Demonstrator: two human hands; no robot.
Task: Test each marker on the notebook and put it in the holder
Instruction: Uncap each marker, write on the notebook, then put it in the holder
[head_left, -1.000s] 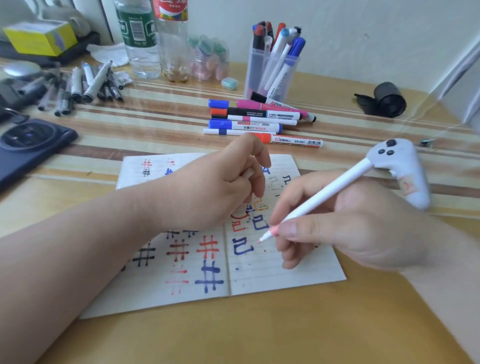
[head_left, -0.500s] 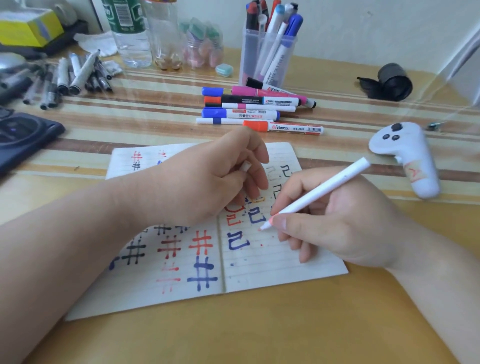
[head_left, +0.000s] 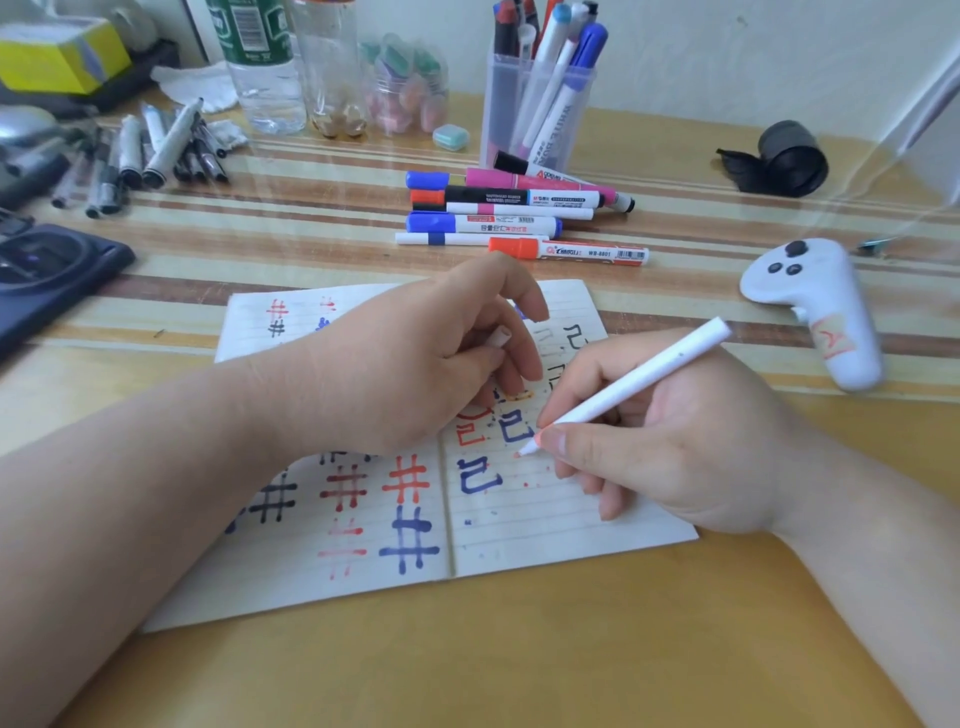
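Fingers (head_left: 569, 441) of my right hand (head_left: 680, 447) pinched the white marker (head_left: 649, 374), tip on the notebook (head_left: 519, 540); my left hand (head_left: 410, 374) held a white cap (head_left: 498, 339).

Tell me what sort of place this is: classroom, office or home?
Most likely a home desk against a wall: loose markers and a full holder share it with a bottle and a white controller.

The striped table (head_left: 519, 665) bears an open notebook (head_left: 545, 525), loose markers (head_left: 498, 224), a holder (head_left: 501, 114), a controller (head_left: 821, 306)
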